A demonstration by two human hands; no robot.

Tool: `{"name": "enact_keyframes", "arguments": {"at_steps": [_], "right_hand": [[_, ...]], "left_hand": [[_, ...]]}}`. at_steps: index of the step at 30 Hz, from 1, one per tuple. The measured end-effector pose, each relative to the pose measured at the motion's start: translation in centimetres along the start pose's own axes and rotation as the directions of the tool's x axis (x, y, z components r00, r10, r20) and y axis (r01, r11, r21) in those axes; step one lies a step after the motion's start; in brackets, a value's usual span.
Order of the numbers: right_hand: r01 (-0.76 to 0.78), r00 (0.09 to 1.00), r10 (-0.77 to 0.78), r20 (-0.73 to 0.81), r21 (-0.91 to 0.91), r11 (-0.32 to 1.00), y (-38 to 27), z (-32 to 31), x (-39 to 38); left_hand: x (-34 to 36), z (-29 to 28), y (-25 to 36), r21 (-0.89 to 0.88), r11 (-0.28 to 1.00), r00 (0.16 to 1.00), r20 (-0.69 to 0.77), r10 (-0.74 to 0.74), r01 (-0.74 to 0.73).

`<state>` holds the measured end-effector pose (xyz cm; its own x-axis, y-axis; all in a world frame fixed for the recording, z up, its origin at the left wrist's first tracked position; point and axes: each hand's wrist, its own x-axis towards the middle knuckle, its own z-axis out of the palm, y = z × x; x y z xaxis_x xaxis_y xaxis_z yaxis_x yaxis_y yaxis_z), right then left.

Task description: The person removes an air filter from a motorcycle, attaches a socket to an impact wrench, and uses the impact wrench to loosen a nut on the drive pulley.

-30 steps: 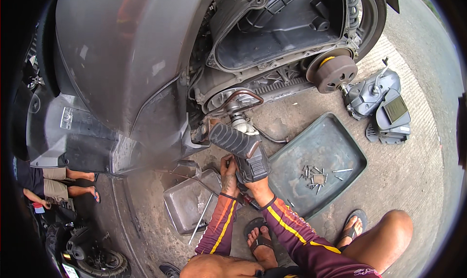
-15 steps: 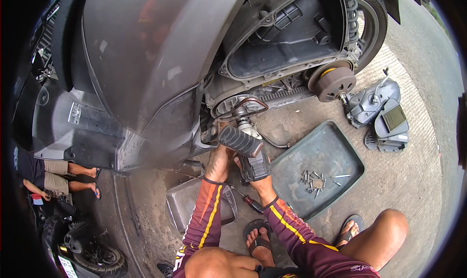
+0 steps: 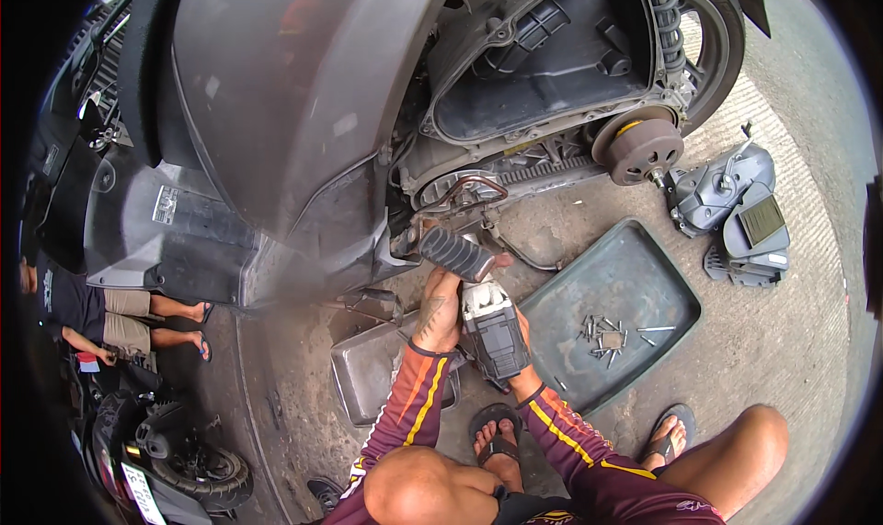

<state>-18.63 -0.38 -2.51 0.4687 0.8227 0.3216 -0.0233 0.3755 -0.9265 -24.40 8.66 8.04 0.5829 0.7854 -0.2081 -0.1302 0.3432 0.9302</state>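
Note:
A cordless impact wrench [image 3: 497, 336] with a black battery and pale housing is gripped in my right hand [image 3: 524, 370], which the tool mostly covers. My left hand [image 3: 441, 312] reaches up beside its front end. Those fingers curl at the wrench's nose, partly behind a ribbed rubber footpeg [image 3: 457, 254], so what they hold is hidden. Just beyond lies the scooter's exposed drive: a finned pulley [image 3: 457, 190] with a bent brown lever in front, a toothed belt [image 3: 547, 177], and a round clutch bell [image 3: 647, 154] to the right.
A dark green tray [image 3: 664, 260] holding loose bolts [image 3: 607, 339] lies right of my hands. A smaller metal pan [image 3: 354, 382] sits left, under my forearm. Removed covers [image 3: 722, 191] rest far right. Another person [image 3: 129, 315] is at the far left beside a motorcycle [image 3: 189, 465].
The impact wrench has come back toward me, away from the pulley, and my left hand has moved out with it. The whole view has shifted slightly.

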Motion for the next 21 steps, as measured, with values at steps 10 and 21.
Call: {"name": "enact_keyframes", "arguments": {"at_steps": [10,21], "right_hand": [[0.003,0.989,0.050,0.137,-0.360,0.933,-6.8,-5.6,-2.4],[0.067,0.988,-0.028,0.150,-0.264,0.962,-10.7,-11.0,-2.1]], "left_hand": [[-6.9,1.6,-1.8,0.133,0.978,0.903,0.419,0.090,-0.159],[-9.0,3.1,2.5,0.103,0.954,0.886,0.411,0.217,-0.281]]}}
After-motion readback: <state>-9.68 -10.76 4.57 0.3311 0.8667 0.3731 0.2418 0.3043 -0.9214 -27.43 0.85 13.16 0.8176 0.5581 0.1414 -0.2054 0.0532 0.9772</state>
